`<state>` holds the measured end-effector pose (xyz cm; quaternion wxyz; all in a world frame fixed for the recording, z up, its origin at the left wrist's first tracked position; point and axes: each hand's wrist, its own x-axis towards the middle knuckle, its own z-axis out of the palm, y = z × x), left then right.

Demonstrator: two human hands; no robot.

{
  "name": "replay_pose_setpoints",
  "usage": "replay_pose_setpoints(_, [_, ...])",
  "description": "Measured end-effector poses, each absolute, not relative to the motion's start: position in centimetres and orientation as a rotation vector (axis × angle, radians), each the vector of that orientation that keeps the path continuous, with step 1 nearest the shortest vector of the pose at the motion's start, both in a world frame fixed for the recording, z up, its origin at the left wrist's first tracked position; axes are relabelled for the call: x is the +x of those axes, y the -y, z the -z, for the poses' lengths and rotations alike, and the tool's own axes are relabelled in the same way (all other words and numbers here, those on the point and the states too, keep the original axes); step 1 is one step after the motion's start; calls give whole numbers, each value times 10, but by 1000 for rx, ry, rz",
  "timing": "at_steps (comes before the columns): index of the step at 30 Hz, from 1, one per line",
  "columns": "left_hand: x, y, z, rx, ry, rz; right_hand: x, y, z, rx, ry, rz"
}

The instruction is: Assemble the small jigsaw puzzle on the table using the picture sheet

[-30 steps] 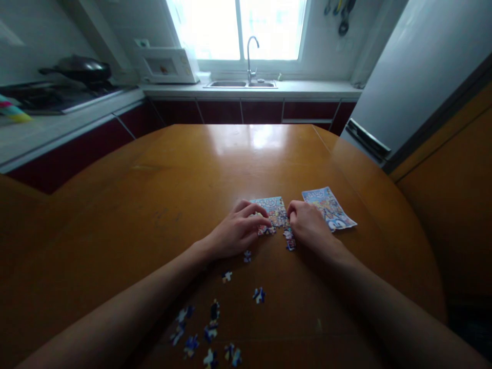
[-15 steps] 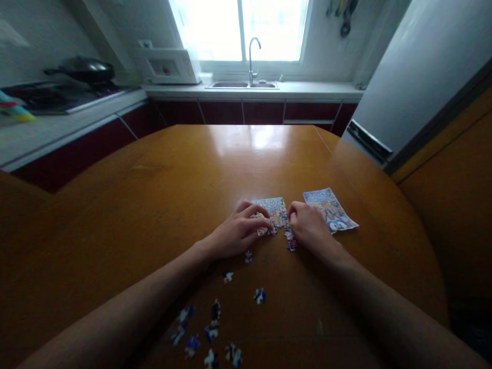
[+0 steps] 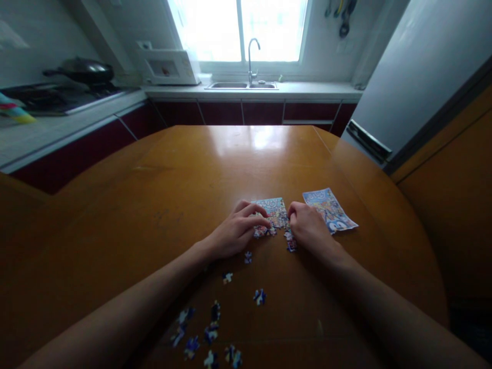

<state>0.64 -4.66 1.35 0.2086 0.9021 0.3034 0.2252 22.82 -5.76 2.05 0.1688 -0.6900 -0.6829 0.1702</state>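
Note:
A partly joined jigsaw puzzle (image 3: 274, 207) lies on the table between my hands, its lower edge uneven. My left hand (image 3: 240, 228) rests over the puzzle's left side, fingers apart and curved, fingertips on its surface. At the right edge my right hand (image 3: 309, 225) is closed, with its fingertips curled inward; whatever they pinch is hidden. A narrow joined strip of puzzle pieces (image 3: 291, 241) extends downward beside the right hand, partly covered by it. Just right of that hand lies a printed picture sheet (image 3: 332, 207) with matching colours, its lower left partly covered.
Loose pieces dot the near table: one puzzle piece (image 3: 248, 257) by my left wrist, another piece (image 3: 260, 296) nearer, and several in a cluster (image 3: 211, 333) beside my left forearm. The wooden table (image 3: 215, 169) reaches toward a counter with a sink (image 3: 230, 85).
My left fingers have drawn back slightly to the left, baring a little more of the puzzle's lower edge. The right hand stays in place at the right edge.

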Motion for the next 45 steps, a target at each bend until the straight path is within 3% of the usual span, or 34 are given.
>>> replay_pose_setpoints(28, [7, 46, -13, 2566, -811, -586, 229, 58, -19, -1944, 1948, -456])
replay_pose_setpoints(45, [3, 31, -6, 1913, -1229, -1145, 231, 55, -18, -1925, 1933, -515])
